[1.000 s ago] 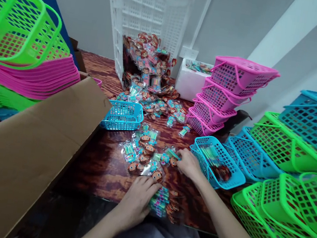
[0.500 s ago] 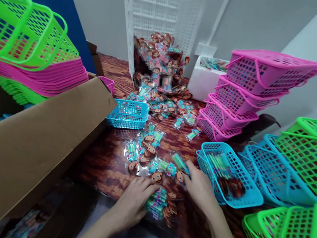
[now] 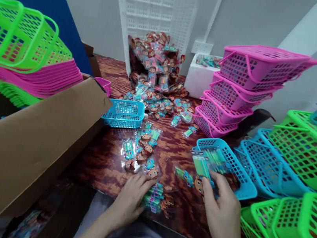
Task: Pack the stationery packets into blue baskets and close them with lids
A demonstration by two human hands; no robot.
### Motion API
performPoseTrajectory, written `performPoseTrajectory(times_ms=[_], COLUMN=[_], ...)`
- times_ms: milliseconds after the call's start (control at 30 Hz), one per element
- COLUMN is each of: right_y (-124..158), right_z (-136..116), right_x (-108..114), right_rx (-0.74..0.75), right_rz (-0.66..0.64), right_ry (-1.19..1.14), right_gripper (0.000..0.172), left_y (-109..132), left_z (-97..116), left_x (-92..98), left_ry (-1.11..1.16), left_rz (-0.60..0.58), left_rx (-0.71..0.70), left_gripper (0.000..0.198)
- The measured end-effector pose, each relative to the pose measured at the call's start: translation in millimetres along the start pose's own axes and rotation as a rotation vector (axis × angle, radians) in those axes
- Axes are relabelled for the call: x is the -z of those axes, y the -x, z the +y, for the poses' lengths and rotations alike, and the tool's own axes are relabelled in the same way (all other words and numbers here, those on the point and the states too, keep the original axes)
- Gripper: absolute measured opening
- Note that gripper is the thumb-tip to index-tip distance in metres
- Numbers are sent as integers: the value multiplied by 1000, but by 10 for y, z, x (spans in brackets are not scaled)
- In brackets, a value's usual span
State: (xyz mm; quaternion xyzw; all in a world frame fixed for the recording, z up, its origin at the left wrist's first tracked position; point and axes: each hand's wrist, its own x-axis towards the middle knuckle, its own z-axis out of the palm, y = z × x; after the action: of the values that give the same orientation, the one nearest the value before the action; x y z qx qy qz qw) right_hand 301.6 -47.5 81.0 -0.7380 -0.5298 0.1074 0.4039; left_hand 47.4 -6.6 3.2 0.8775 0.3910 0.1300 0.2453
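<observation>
My left hand (image 3: pixel 131 197) curls round the left end of a small stack of clear packets (image 3: pixel 155 197) at the table's near edge. The packets hold green-blue bodies and brown-haired cartoon heads. In my right hand (image 3: pixel 221 208), thumb and fingers pinch a similar clear packet (image 3: pixel 200 166) over the near left rim of a blue basket (image 3: pixel 245 164). Another packet (image 3: pixel 184 176) shows just left of the pinched one; whether it is held too I cannot tell. Inside that basket lie more packets (image 3: pixel 219 160). Loose packets (image 3: pixel 143 148) are scattered in front of my left hand.
A large packet heap (image 3: pixel 155 63) spills from a white crate (image 3: pixel 151 6). A small blue basket (image 3: pixel 125 114) stands left of centre. Stacked pink baskets (image 3: pixel 233 94) rise behind, with green baskets (image 3: pixel 285 229) at right. A cardboard box (image 3: pixel 36 136) blocks the left side.
My right hand has moved right from the loose packets to the blue basket, carrying a packet. The left hand stays at its stack. The view has shifted slightly.
</observation>
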Motion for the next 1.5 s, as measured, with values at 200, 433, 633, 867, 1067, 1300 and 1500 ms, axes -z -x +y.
performPoseTrajectory(times_ms=[200, 433, 633, 867, 1067, 1300, 1500], right_y=[-10, 250, 570, 922, 832, 771, 353], right_z=[139, 242, -62, 449, 532, 524, 136], right_x=[56, 126, 345, -436, -563, -378, -340], right_rx=[-225, -303, -216, -352, -223, -344, 193], right_rz=[35, 288, 194, -98, -96, -106, -114], right_ry=[-276, -296, 48, 401, 277, -41, 207], right_gripper=[35, 39, 33, 23, 21, 29, 42], left_y=[4, -38, -29, -43, -36, -20, -78], left_z=[-60, -49, -90, -82, -88, -143, -35], left_x=[-22, 31, 5, -9, -7, 52, 149], left_ry=[-48, -88, -109, -104, -122, -91, -52], left_rz=[-3, -48, -31, -18, -28, -64, -186], left_rx=[-46, -47, -74, -73, -80, -124, -240], left_gripper=[89, 86, 83, 81, 77, 79, 76])
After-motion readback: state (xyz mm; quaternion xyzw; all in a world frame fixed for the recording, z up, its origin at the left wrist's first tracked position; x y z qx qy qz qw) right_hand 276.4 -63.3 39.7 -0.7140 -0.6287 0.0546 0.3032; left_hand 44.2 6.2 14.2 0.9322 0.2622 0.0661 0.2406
